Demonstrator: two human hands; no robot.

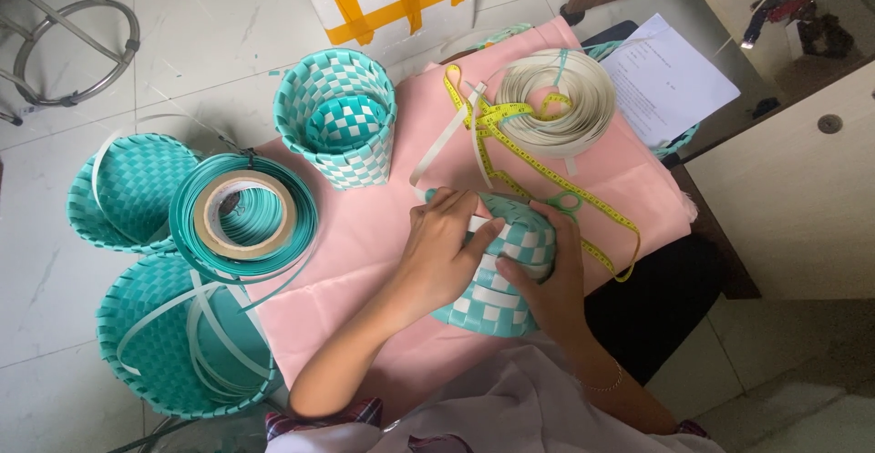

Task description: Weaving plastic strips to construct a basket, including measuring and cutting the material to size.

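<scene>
From the head camera, your left hand (pixel 444 252) and right hand (pixel 545 280) both grip a half-woven teal-and-white basket (pixel 504 275) lying on the pink cloth (pixel 365 243). Up and left of it stands a finished checkered basket (pixel 339 116) with a smaller woven cup nested inside; further left, teal woven trays (pixel 128 189) hold a teal strap coil (pixel 242 216). Above the piece lie a white strap coil (pixel 556 102) and yellow tape measure (pixel 547 170), with white tile floor (pixel 182 15) around.

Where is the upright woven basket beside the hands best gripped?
Probably by the rim of the basket, from above: it stands upright with its mouth open. A smaller basket nests inside, so pinch the outer wall only.
</scene>
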